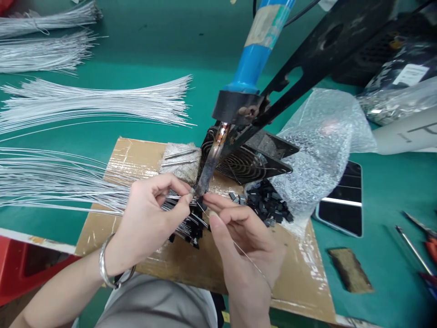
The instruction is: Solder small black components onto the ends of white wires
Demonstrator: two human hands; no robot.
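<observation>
A soldering iron [253, 54] with a blue handle hangs tip-down in a black metal bracket [300, 68]. My left hand [150, 218] is closed in a pinch just left of its tip; what sits between thumb and fingertips is too small to make out. My right hand [249, 241] holds a thin solder wire [247, 256], which trails across the palm while its front end points toward the tip. Beneath both hands lie silver wires with black ends [194, 228], on a tape-covered cardboard sheet [290, 282].
Bundles of silver wires [102, 102] lie at left on the green table. Behind the iron tip are a fan [246, 159] and a wrapped block [180, 161] with metal rods. Small black parts [269, 202], bubble wrap [310, 146], a phone [343, 200], a brown sponge [351, 269] and tools lie right.
</observation>
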